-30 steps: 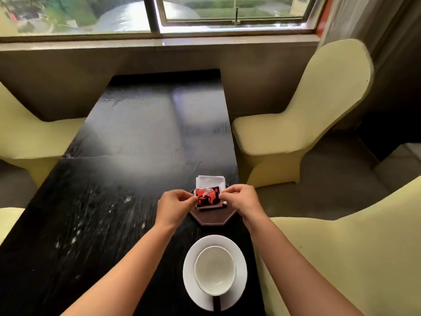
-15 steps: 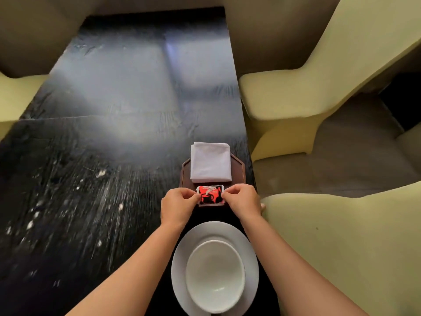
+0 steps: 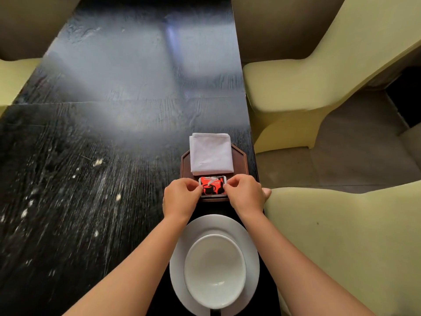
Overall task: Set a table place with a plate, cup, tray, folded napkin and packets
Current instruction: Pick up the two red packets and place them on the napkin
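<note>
Black table (image 3: 114, 156), left hand (image 3: 181, 198) and right hand (image 3: 245, 195) pinching packets (image 3: 212, 187) on tray (image 3: 239, 163)

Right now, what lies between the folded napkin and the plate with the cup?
In the head view, the red packets lie there on the tray, pinched by the left hand and right hand; nearer the plate, bare table.

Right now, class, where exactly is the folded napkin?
In the head view, the folded napkin lies on the far part of the brown tray near the table's right edge, just beyond the red packets that both hands pinch.
</note>
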Demonstrator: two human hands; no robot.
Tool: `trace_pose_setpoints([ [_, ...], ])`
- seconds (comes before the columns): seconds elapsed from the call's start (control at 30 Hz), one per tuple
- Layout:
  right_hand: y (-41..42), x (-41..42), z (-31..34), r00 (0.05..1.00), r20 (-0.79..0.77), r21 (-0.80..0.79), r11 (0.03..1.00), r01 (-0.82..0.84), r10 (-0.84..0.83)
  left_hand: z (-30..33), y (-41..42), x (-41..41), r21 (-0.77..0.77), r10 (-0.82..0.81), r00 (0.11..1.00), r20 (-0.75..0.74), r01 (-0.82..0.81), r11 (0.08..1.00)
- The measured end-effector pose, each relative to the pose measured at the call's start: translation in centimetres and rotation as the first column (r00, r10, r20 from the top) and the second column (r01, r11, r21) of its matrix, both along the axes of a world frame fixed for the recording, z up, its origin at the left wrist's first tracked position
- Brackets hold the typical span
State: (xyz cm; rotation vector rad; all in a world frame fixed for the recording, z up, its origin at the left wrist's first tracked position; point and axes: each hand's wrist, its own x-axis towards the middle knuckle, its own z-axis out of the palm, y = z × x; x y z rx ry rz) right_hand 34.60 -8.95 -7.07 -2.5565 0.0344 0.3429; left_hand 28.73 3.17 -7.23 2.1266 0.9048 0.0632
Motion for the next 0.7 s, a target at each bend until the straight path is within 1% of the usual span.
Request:
trace_pose_setpoints([
  [0.1,0.0,0.0,-0.2,1.0,0.029,-0.01,1.0,-0.005,0.005,-0.1,0.0,-0.1,0.051,-0.037,0.999,0.009,0.037,0.998],
  [0.23,-0.1,-0.1,-0.4,0.998,0.054,-0.025,1.0,-0.018,0.019,-0.8,0.0,-0.3,0.074,-0.048,0.999,0.022,0.047,0.996],
  [0.33,-0.2,-0.3,-0.6,0.997,0.076,-0.04,0.999,-0.026,0.029,-1.3,0.2,-0.3,0.153,-0.068,0.997,0.033,0.062,0.986],
  [0.4,-0.2,-0.4,-0.6,0.996,0.084,-0.042,0.999,-0.03,0.034,-1.3,0.2,-0.3,0.169,-0.059,0.998,0.034,0.052,0.984],
  [0.53,-0.3,-0.4,-0.3,0.996,0.08,-0.055,0.997,-0.045,0.049,-1.4,0.3,-0.5,0.147,-0.07,0.997,0.029,0.065,0.987],
  [0.67,-0.6,-0.7,0.2,0.996,0.068,-0.061,0.997,-0.05,0.054,-0.9,0.6,-1.2,0.081,-0.076,0.997,0.032,0.073,0.994],
  [0.7,-0.8,-0.8,0.5,0.998,0.044,-0.056,0.997,-0.053,0.055,-0.4,0.6,-1.6,0.064,-0.083,0.996,0.019,0.082,0.995],
])
